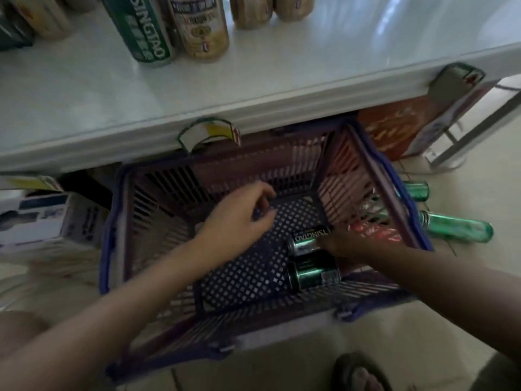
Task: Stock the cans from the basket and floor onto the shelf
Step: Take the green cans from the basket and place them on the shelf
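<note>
A purple plastic basket [158,210] stands on the floor below the white shelf [253,80]. Two green cans lie on its perforated bottom at the right: the upper can [306,241] and the lower can [313,275]. My right hand [346,244] is low in the basket, its fingers closing on the upper can's far end. My left hand [242,218] hovers over the basket's middle with loosely curled fingers and holds nothing. On the shelf stand a green can [141,29] and a gold can [201,26]. Two green cans [456,227] [415,190] lie on the floor right of the basket.
More tan cans [253,9] stand at the shelf's back. A red carton [394,125] sits under the shelf at right, a white box [42,218] at left. A metal stand leg [462,136] is at far right. My sandalled foot [361,373] is near the bottom edge.
</note>
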